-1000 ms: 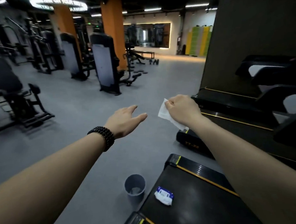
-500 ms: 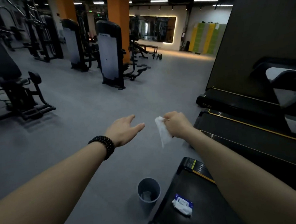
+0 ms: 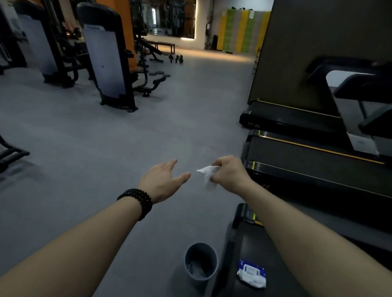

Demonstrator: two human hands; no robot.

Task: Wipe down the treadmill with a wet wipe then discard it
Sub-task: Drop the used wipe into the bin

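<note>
a grey floor (image 3: 112,139) spreads across the gym. 2 black weight machines with pale panels (image 3: 105,57) (image 3: 37,40) stand at the upper left, before an orange pillar (image 3: 125,22). farther back a lit mirror (image 3: 167,18) hangs above a flat bench (image 3: 162,46), with small dumbbells (image 3: 176,58) on the floor nearby. yellow and green lockers (image 3: 243,30) line the far wall.
</note>
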